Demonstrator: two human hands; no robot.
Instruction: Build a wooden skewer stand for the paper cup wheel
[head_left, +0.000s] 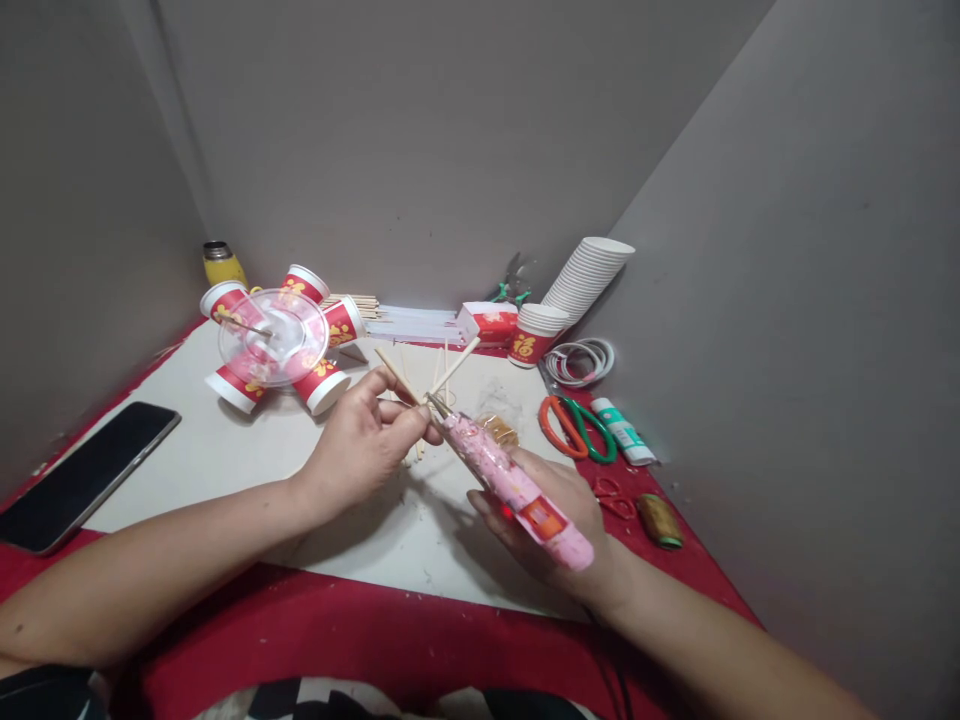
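My left hand point(365, 440) pinches two thin wooden sticks point(452, 370) that cross each other just above the white board point(225, 450). My right hand point(551, 520) is wrapped round a pink glue gun point(510, 485) with a red label. Its metal tip touches the spot where the sticks cross. Several loose sticks lie on the board under the hands.
A ring of red paper cups point(270, 345) under a clear plastic lid sits at the back left. A black phone point(82, 475) lies left. Stacked cups point(581, 285), red-and-green scissors point(577, 428), a glue tube point(622, 432), coiled wire point(581, 362) and a yellow bottle point(223, 265) stand around.
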